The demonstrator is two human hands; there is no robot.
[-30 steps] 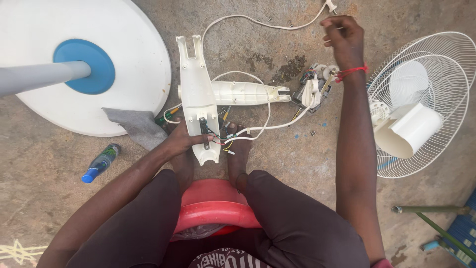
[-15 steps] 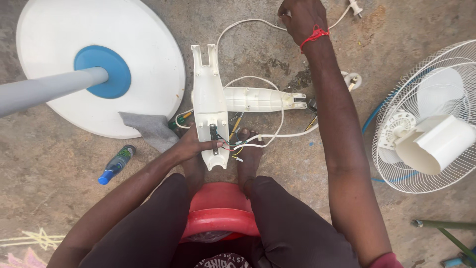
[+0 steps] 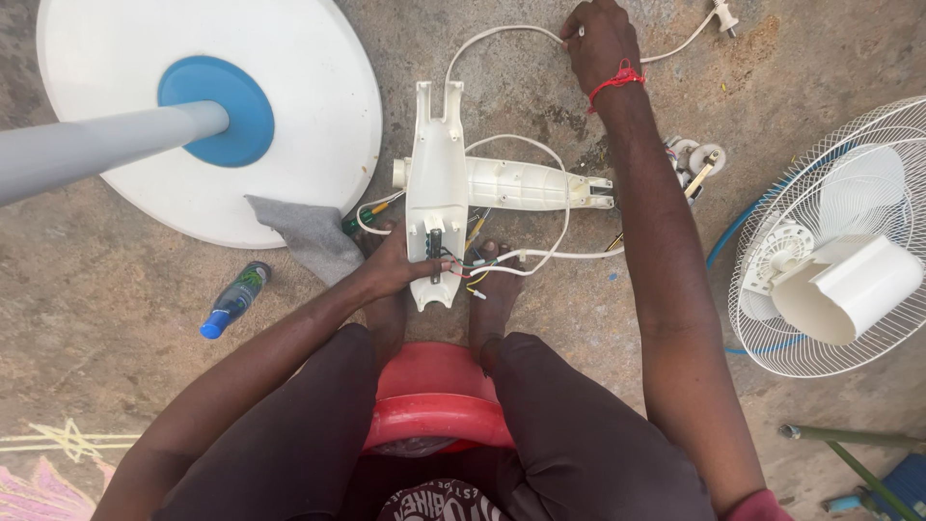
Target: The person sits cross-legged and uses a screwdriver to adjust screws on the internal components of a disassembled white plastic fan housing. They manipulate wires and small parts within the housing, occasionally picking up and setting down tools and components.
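Observation:
My left hand (image 3: 394,260) grips the lower end of a long white plastic fan housing (image 3: 436,164) that lies on the ground, with coloured wires (image 3: 463,262) spilling from it. A second white housing piece (image 3: 526,183) lies crosswise to its right. My right hand (image 3: 600,39) reaches far forward and holds the white power cord (image 3: 482,39), which loops back to the housing and ends in a plug (image 3: 723,14) at the top. A red thread sits on that wrist. My bare feet (image 3: 492,294) rest under the housing.
A round white fan base (image 3: 289,68) with a blue hub and grey pole (image 3: 87,154) lies at the left, with a grey cloth (image 3: 313,236) at its edge. A small bottle (image 3: 234,299) lies below it. A white fan grille with motor (image 3: 834,251) is at the right. I sit on a red stool (image 3: 434,400).
My right hand has come down and left from the plug end, sliding along the white cord. The view has shifted, so everything sits further right. The left hand keeps its hold.

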